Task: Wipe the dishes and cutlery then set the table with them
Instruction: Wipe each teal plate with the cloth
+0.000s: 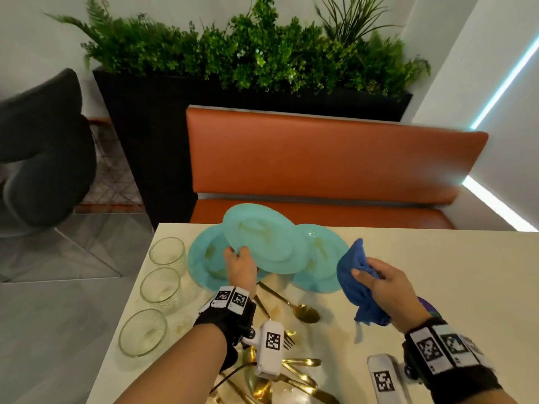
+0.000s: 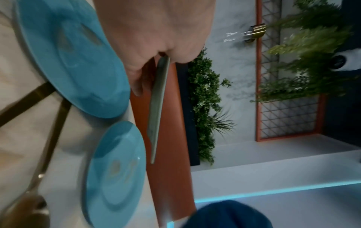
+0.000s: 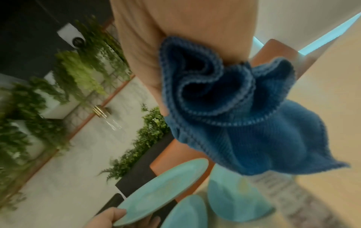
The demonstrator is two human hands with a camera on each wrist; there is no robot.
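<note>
Clearly lifted off the table (image 1: 437, 258): one turquoise plate (image 1: 264, 239), tilted, pinched at its near rim by the left hand (image 1: 240, 265), thumb on top and fingers underneath. Seen edge-on from the left wrist (image 2: 159, 98), thin and grey-green, wedged between thumb and fingers (image 2: 136, 74). Raised above two more turquoise plates lying flat: one plate under the left hand (image 1: 204, 258), another plate between the two hands (image 1: 320, 258), both marked with faint yellowish smears.

Bunched in the right hand (image 1: 385, 281): a blue cloth (image 1: 353, 275), fingers curled round it, one corner pointing up, another hanging down toward the tabletop. From the right wrist, folds of the cloth (image 3: 224, 108) spilling out of the fist, stitched edges visible. Held just right of the raised plate, apart from it, not touching.

Hands apart, each clamped on its own thing.

Left of the left forearm: three clear glasses (image 1: 160, 287) in a row along the table edge. Between and below the wrists: gold cutlery scattered on the tabletop, including a spoon (image 1: 291, 304) near the left wrist, a fork (image 1: 288, 339) partly hidden by the wrist camera, and more pieces (image 1: 300, 374) closer to the body, some blurred.

Beyond both hands: an orange bench (image 1: 320, 158), backed by a dark planter (image 1: 151, 126) full of greenery.
</note>
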